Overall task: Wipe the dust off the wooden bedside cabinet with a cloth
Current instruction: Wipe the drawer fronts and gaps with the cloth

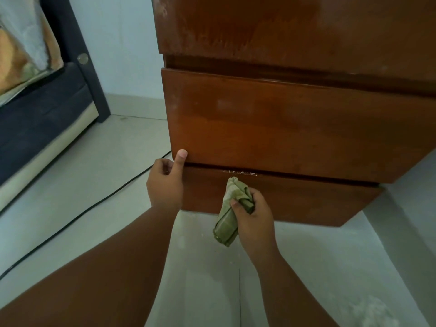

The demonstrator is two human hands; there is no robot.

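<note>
Both forearms enter from the bottom edge of the frame. The right hand (251,213), lower centre, is closed around a bunched green cloth (230,212); the cloth's upper end points at the gap above the lowest drawer front (295,199), and its lower end hangs below the fist. The left hand (166,182) is loosely curled and holds nothing, thumb raised against the lower left corner of the middle drawer front (283,128). The wooden bedside cabinet (271,36) fills the centre and right (top and right side cut off). Pale specks at the gap are possibly dust. A black cable (77,214) crosses the floor at left.
</note>
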